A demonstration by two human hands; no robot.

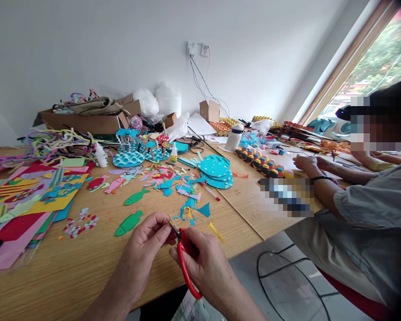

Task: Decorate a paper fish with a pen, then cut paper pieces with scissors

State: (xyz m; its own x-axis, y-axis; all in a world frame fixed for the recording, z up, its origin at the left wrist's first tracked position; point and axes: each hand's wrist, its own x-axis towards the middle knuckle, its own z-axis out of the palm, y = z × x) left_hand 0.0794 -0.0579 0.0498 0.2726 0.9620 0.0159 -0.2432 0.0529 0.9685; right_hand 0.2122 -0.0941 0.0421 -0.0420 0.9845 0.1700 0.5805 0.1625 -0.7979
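Note:
Red-handled scissors (183,261) are in my right hand (209,263), with the fingers wrapped through the loops. Their dark blades point up and left toward my left hand (150,245). The fingertips of that hand pinch a small piece of yellow paper (171,222) at the blades, mostly hidden by the fingers. Just beyond my left hand lie two green paper fish, the nearer fish (128,224) and the farther fish (137,196). Blue paper scraps (189,207) and a yellow paper strip (216,232) lie past my right hand.
Coloured paper sheets (67,209) are stacked at left, beside small red and white snippets (82,225). Blue paper discs (217,171), a thin stick (240,214) and glue bottles (100,156) lie farther back. A co-worker (361,191) sits at right, near a painted egg-carton strip (259,162).

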